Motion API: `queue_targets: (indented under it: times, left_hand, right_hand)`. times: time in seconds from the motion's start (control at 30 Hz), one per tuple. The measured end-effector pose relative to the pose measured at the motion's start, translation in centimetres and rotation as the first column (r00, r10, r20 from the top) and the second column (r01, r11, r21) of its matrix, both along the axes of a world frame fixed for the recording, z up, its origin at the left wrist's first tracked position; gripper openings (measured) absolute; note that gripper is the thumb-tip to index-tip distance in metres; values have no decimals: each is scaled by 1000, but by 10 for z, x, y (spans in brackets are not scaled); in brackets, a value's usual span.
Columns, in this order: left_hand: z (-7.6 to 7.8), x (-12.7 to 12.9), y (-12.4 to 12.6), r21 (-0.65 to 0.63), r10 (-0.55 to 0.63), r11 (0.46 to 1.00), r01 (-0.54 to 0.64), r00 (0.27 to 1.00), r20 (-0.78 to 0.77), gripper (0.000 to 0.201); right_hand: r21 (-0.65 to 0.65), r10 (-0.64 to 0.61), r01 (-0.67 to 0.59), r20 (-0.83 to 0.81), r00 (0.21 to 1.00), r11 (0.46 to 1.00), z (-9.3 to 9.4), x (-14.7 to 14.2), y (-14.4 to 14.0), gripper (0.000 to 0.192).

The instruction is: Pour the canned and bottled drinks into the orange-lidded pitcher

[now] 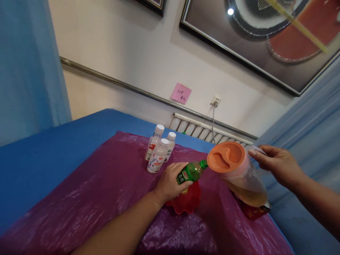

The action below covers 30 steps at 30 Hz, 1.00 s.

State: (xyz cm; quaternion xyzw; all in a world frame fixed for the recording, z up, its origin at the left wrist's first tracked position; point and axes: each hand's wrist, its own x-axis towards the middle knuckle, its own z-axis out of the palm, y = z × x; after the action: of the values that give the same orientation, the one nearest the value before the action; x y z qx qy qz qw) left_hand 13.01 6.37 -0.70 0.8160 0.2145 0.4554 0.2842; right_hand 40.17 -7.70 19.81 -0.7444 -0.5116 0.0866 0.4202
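Note:
My left hand point(171, 181) is wrapped round a green plastic bottle point(195, 170), which tilts to the right. By its handle, my right hand point(277, 163) grips a clear pitcher point(247, 180) with an orange lid, tipped to the left and holding yellowish liquid. The bottle's green neck meets the lid's left edge; whether liquid passes between them I cannot tell. Beneath my left hand lies a red scalloped dish point(190, 200), partly hidden. Left of the bottle stand three white-capped bottles point(158, 156), upright and close together.
A purple plastic sheet point(106, 198) covers much of the blue table point(101, 122). Under the pitcher sits a red box point(252, 211), partly hidden. Behind are a radiator point(196, 127), a socket with a cable point(215, 101) and a pink note point(181, 93). Blue curtains point(29, 71) hang at both sides.

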Motion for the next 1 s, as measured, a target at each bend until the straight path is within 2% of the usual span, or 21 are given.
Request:
queue_targets:
  times: [0.33, 1.0]
  left_hand:
    - [0, 0, -1, -2, -4, 1000, 4, 1000, 3, 60]
    - [0, 0, -1, 0, 2, 1000, -2, 1000, 1, 60]
  right_hand:
    - [19, -11, 10, 48, 999, 1000, 4, -9, 2, 68]
    - [30, -17, 15, 56, 998, 999, 1, -4, 3, 65]
